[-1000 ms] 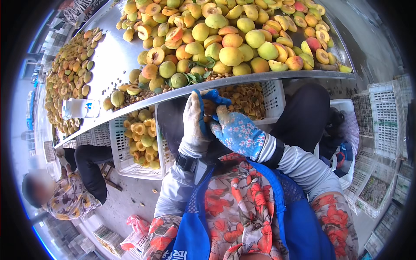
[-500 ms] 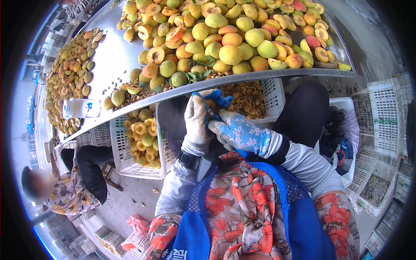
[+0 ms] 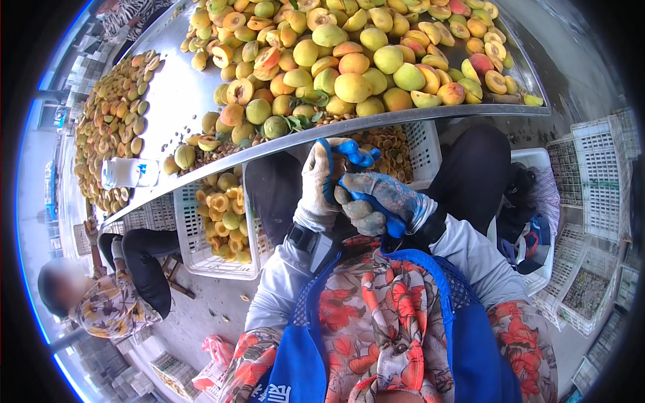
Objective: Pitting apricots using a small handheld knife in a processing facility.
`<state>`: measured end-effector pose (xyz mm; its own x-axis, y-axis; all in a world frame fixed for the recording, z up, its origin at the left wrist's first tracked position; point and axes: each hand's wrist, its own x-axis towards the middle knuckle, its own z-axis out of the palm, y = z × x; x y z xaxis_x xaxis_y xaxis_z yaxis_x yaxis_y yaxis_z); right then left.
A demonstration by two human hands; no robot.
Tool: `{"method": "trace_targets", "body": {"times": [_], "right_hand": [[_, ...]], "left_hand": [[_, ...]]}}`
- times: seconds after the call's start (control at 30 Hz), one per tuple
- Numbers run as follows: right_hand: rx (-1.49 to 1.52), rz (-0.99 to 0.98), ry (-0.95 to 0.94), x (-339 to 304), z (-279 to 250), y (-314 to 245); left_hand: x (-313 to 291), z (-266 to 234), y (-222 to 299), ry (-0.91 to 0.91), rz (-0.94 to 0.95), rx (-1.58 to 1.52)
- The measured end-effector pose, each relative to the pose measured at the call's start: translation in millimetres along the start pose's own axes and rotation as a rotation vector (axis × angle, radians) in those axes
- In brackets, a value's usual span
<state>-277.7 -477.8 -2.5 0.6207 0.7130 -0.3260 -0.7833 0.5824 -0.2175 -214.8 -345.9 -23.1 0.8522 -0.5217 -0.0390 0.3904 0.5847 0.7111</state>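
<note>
My two gloved hands are close together over my lap, just below the table's near edge. The left hand wears a whitish glove with blue-coated fingers, which curl inward; what they hold, if anything, is hidden. Beside it, my right hand, in a blue flowered glove with soiled fingers, is closed around what looks like a blue handle; its working end is hidden. Past the hands, a white crate under the table holds halved apricots. On the table lies a heap of whole and split apricots.
The metal table also bears a second apricot pile and a white jar. Another crate of halves stands left of my knee. A seated person is at far left. Stacked crates stand at right.
My right hand has turned, so its curled fingers and the blue handle now show. The left hand has shifted slightly right. The seated person at left has moved an arm.
</note>
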Motion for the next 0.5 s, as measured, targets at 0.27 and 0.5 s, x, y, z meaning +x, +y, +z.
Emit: {"method": "trace_targets", "body": {"times": [0.27, 0.5], "right_hand": [[-0.010, -0.152, -0.100, -21.4, 21.7, -8.0], [-1.037, -0.339, 0.763, -14.3, -31.4, -21.3]], "left_hand": [[-8.0, -21.5, 4.7, 0.133, -0.090, -0.157], [-59.7, -80.3, 100.0, 0.297, 0.239, 0.625]]}}
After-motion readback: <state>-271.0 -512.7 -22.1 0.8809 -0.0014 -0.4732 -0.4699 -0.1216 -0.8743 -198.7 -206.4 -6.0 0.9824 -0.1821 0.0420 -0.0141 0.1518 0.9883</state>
